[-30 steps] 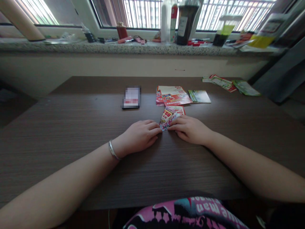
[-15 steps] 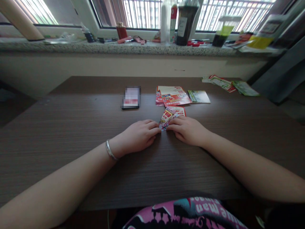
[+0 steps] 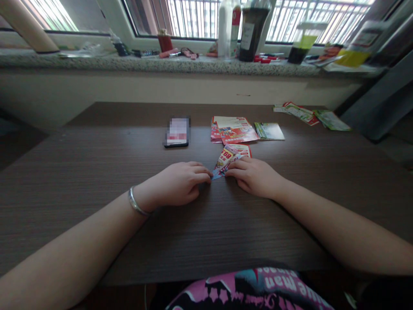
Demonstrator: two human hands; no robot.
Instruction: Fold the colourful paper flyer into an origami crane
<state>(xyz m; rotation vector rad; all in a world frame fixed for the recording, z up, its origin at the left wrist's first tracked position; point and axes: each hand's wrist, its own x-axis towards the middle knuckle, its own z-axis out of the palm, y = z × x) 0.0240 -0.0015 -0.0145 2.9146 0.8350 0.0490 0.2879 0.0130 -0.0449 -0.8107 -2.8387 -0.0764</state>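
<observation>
A printed paper leaflet (image 3: 225,160), red, yellow and blue, lies on the table with one part folded over at a slant. Its narrow point reaches down and left between my two hands. At that point my left hand (image 3: 183,183) touches the paper, fingertips together; a silver bangle circles the wrist. Across the leaflet's lower right side rest the bent fingers of my right hand (image 3: 254,175), holding the paper against the table and hiding part of it. What lies under the fingertips of both hands is hidden.
Beyond the leaflet lie a stack of red leaflets (image 3: 235,130) and a pile of green-white cards (image 3: 269,131). A phone (image 3: 177,131) with a blurred screen is to the left. More leaflets (image 3: 301,113) lie at the far right. Bottles (image 3: 251,34) stand on the stone windowsill (image 3: 193,65).
My left hand has moved a little to the left, uncovering more of the leaflet's pointed corner. My right hand has stayed in place on the paper.
</observation>
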